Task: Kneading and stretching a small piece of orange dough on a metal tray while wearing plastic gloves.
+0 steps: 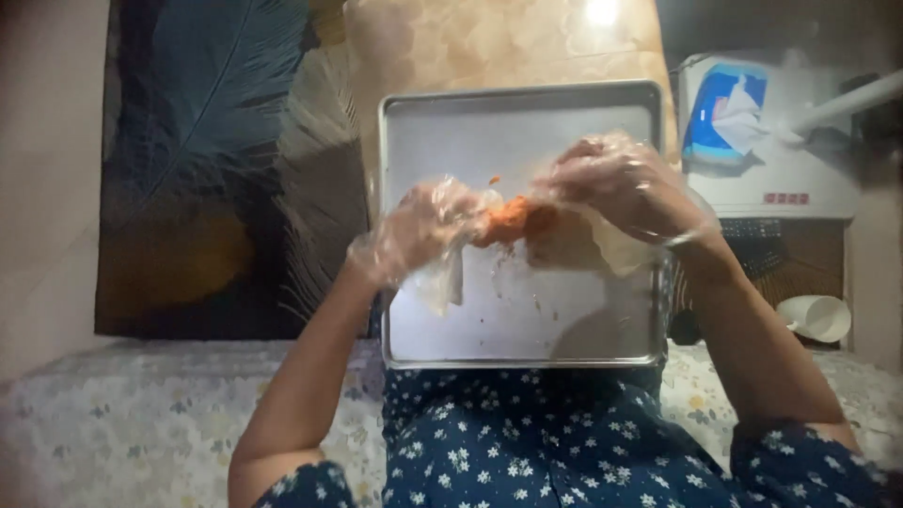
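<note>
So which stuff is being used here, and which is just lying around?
In use:
left hand in a clear glove
right hand in a clear glove
orange lump held between them
metal tray underneath

Lying about:
tissue box
white cup
feather picture

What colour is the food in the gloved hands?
Orange food, seen in the head view.

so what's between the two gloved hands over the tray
An orange lump of food sits between the left hand and the right hand, both touching it, above the metal tray, in the head view.
</note>
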